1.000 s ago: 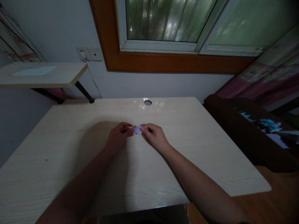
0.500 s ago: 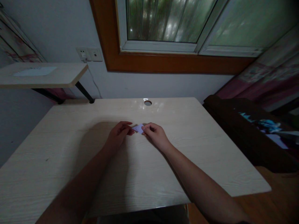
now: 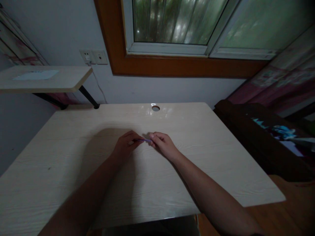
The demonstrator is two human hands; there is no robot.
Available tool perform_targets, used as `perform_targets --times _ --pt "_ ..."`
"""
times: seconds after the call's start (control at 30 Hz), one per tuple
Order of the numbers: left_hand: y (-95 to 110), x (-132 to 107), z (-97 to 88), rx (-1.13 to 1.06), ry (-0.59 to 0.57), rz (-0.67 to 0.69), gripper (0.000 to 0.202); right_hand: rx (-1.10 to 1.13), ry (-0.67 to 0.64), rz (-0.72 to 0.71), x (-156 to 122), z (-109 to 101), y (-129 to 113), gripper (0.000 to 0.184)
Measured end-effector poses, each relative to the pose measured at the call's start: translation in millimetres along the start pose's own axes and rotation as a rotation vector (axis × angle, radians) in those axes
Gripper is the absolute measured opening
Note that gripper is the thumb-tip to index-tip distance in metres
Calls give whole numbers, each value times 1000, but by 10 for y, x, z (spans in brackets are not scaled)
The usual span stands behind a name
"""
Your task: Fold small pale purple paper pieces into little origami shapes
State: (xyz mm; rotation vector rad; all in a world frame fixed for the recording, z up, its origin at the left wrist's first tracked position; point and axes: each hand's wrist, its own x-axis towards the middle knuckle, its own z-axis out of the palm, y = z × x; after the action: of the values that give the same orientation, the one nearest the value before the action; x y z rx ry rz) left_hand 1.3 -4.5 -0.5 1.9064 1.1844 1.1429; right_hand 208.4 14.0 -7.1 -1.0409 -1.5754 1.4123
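Note:
A small folded piece of pale purple paper (image 3: 147, 140) shows nearly edge-on between my two hands, over the middle of the desk. My left hand (image 3: 126, 142) pinches its left end, thumb below and fingers above. On the other side, my right hand (image 3: 162, 142) grips the right end between thumb and bent fingers. Much of the paper is hidden by the fingertips, so its full shape cannot be made out. Both forearms reach in over the light wood-grain desk (image 3: 167, 183).
A raised shelf (image 3: 71, 86) on black legs stands at the back left, bearing a pale sheet (image 3: 36, 75). Near the desk's back edge is a round cable hole (image 3: 156, 108). Dark furniture (image 3: 246, 141) with blue scraps (image 3: 284, 132) on it stands to the right.
The paper has turned from showing its flat face to nearly edge-on. My left fingers have closed onto its left end; my right hand has shifted slightly down.

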Motion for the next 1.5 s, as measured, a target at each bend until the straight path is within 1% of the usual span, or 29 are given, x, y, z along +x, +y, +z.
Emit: perform_targets --times 0.07,0.13,0.2,0.3,0.43,0.53,0.63,0.83,0.97,1.07,1.17,1.27,1.5 --pt "-10 -7 11 -34 41 -91 15 -109 69 -88 -9 -13 -34 43" --pt "-25 -14 28 -98 59 -184 18 -174 115 -187 -11 -19 -69 35" --pt "-34 -17 46 -174 40 -255 20 -214 102 -254 -8 -12 -90 28" --pt "-29 -16 65 -256 -16 -320 21 -266 43 -289 -1 7 -78 25" --pt "-10 -6 66 -296 -83 -357 23 -248 -19 -221 4 15 -15 30" --pt "-11 -1 58 -293 -122 -349 25 -191 -35 -167 5 13 12 33" --pt "-20 -5 58 -312 -145 -340 26 -164 -47 -146 1 18 13 34" --pt "16 -4 61 -347 -110 -376 26 -133 -76 -138 -8 26 20 34" --pt "80 22 31 -336 -97 -368 31 -68 -55 -87 3 17 40 35" --pt "91 37 15 -336 -79 -393 31 -14 -38 -57 16 11 51 35" --pt "63 37 12 -339 -73 -403 29 24 -22 -46 23 7 57 34" --pt "39 33 10 -335 -44 -405 29 60 -2 -43 25 -1 63 33" --pt "94 52 3 -287 4 -416 28 74 23 -25 25 -10 77 34"
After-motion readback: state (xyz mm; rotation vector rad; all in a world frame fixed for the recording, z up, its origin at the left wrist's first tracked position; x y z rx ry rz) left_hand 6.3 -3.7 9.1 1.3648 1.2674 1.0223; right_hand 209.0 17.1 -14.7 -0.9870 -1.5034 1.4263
